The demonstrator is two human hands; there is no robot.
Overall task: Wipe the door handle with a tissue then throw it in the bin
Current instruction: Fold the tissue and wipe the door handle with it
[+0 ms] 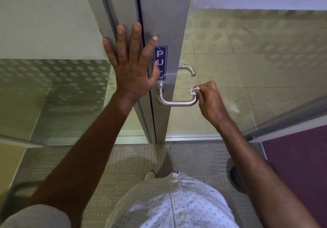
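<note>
A curved silver door handle [174,102] sticks out from the grey metal door frame [164,24], just under a blue PULL sign [160,63]. My right hand [210,100] pinches a small crumpled white tissue [193,90] and presses it against the handle's right end. My left hand [132,63] lies flat with fingers spread on the door frame, left of the sign and above the handle's base. No bin is in view.
A second handle [188,69] shows on the far side through the glass door [247,59]. Frosted dotted glass panels stand left and right. A purple wall panel [297,157] is at the right. Grey carpet [134,158] lies underfoot.
</note>
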